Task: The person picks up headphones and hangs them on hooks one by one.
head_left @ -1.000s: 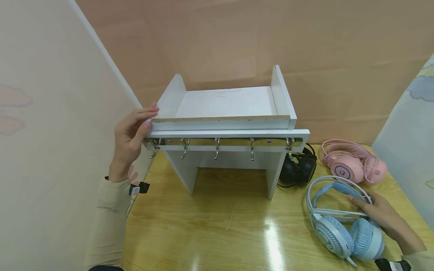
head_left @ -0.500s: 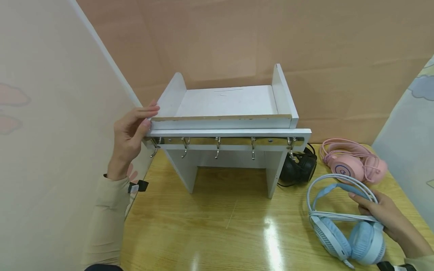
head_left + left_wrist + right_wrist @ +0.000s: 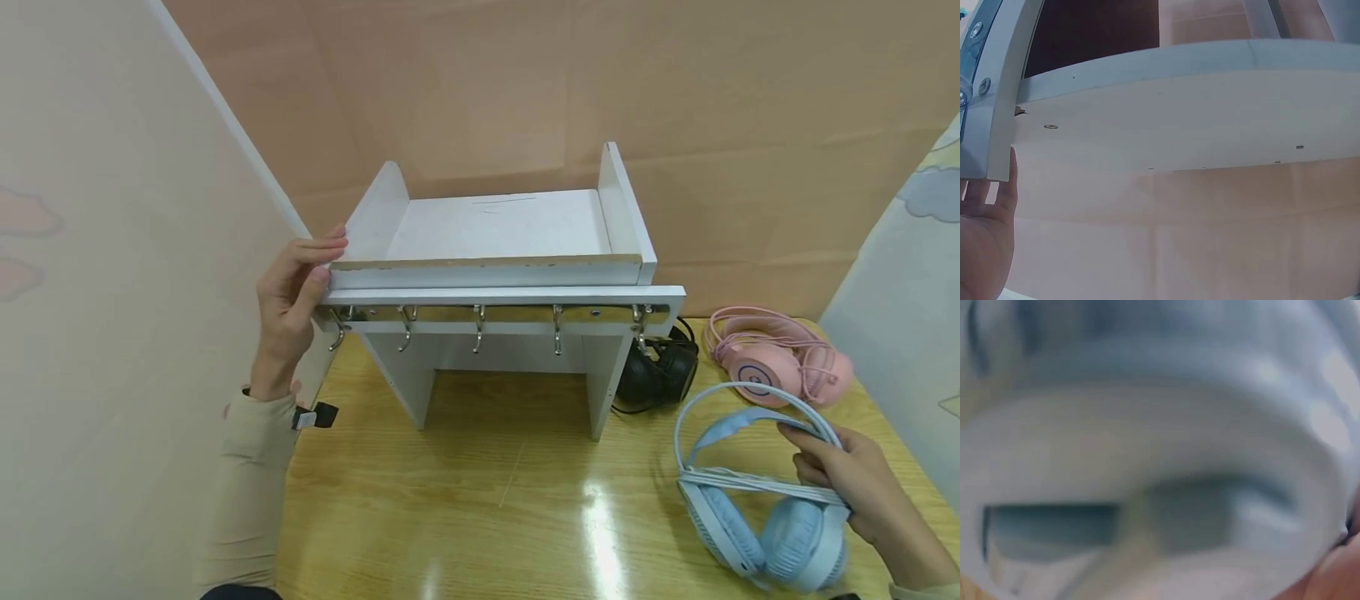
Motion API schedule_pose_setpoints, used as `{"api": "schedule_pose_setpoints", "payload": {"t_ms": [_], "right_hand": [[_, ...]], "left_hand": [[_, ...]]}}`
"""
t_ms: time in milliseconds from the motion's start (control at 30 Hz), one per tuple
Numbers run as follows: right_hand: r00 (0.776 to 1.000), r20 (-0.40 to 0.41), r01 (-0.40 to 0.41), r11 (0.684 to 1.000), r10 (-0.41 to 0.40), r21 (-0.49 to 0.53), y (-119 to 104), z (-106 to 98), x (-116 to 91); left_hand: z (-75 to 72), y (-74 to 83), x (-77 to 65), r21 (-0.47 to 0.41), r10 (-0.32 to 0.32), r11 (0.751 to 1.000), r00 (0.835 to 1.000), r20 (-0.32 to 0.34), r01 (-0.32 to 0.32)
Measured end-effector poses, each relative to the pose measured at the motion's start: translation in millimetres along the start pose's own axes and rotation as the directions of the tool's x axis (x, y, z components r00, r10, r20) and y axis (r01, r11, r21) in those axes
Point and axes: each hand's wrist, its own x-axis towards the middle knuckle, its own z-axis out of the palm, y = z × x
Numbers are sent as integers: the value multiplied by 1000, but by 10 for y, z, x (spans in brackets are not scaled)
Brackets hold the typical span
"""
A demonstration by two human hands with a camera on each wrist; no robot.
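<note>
A white shelf [image 3: 495,225] with a hook rail along its front stands on the table. My left hand [image 3: 288,304] holds the shelf's left front corner, thumb at the front and fingertips over the side panel. In the left wrist view that hand [image 3: 988,237] shows at the end of the hook board [image 3: 1000,81]. Light-blue headphones [image 3: 720,429] with white cable wound across them hang from my right hand [image 3: 855,475], which grips the right side of the headband. One ear cup [image 3: 1147,437] fills the right wrist view, blurred.
Black headphones [image 3: 660,375] lie beside the shelf's right leg. Pink headphones [image 3: 765,367] with a coiled cable rest at the table's back right. Several metal hooks [image 3: 480,329] stick out below the shelf front. A wall [image 3: 135,250] rises close on the left.
My right hand has tightened its hold on the light-blue headphones and tilted them more upright, the headband lifting slightly. The left hand stays at the shelf corner.
</note>
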Motion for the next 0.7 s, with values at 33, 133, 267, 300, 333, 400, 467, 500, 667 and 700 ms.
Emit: {"api": "schedule_pose_setpoints", "payload": {"t_ms": [33,133,267,300,333,400,467,500,667,700], "right_hand": [[1000,-3,24,999,-24,46,-3,10,-12],[994,-20,109,980,-107,166,-16,50,-45],[979,-50,204,949,-197,240,-48,112,-65],[977,-54,213,945,-206,250,-60,127,-64],[975,-58,222,941,-215,257,-68,142,-64],[972,-64,236,933,-227,272,-79,170,-68],[969,-62,248,928,-241,276,-77,195,-86],[966,-62,259,924,-252,281,-74,206,-98],[934,-41,349,880,-355,322,-75,267,-141],[923,-38,372,863,-382,342,-84,285,-140]], "left_hand": [[5,0,-1,-6,-1,1000,1000,-4,1],[17,-3,-6,-18,-2,1000,1000,-12,2],[25,-3,4,-31,-7,1000,1000,-13,6],[26,-2,9,-32,-8,999,1000,-13,7],[26,-2,14,-32,-9,999,1000,-12,8],[26,-1,15,-35,-11,999,1000,-10,11],[24,3,3,-31,-13,999,1000,-6,13],[23,5,-7,-31,-15,999,1000,-5,15],[19,14,-27,-35,-11,999,1000,-13,11],[20,12,-20,-39,-8,999,1000,-19,7]]}}
